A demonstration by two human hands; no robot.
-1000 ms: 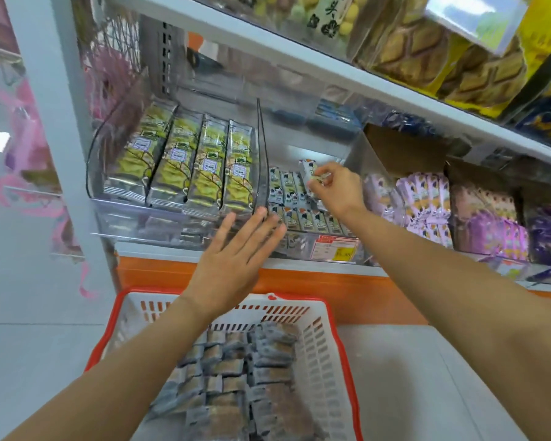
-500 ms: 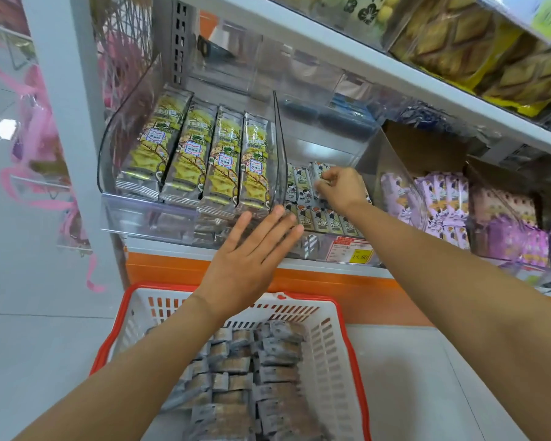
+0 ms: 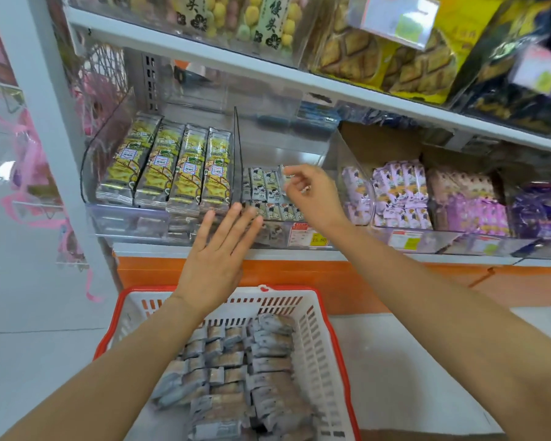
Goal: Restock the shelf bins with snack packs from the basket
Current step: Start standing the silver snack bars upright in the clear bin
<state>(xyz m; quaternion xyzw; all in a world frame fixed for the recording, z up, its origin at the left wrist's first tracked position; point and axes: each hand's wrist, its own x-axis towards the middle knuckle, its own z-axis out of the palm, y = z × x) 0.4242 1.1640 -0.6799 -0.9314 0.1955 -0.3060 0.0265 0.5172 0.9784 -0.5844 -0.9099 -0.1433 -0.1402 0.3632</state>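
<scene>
Reaching: left hand (image 3: pixel 217 265) | right hand (image 3: pixel 312 195) | four yellow packs (image 3: pixel 172 167) | one basket (image 3: pixel 318 351)

Brightly, evenly lit. Glare across clear plastic shelf bins (image 3: pixel 277 144). Wide-angle bending toward edges; soft blur on clear plastic price-tag holders (image 3: pixel 395 19).

Pink ribbons (image 3: pixel 32 167) at left, orange plinth (image 3: pixel 299 278) below; white floor (image 3: pixel 39 361)

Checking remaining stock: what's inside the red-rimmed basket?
Grey-wrapped snack packs lie piled in rough rows across the basket. The left forearm covers the near-left part, and the packs hide the basket floor, so no full count is possible.
</scene>
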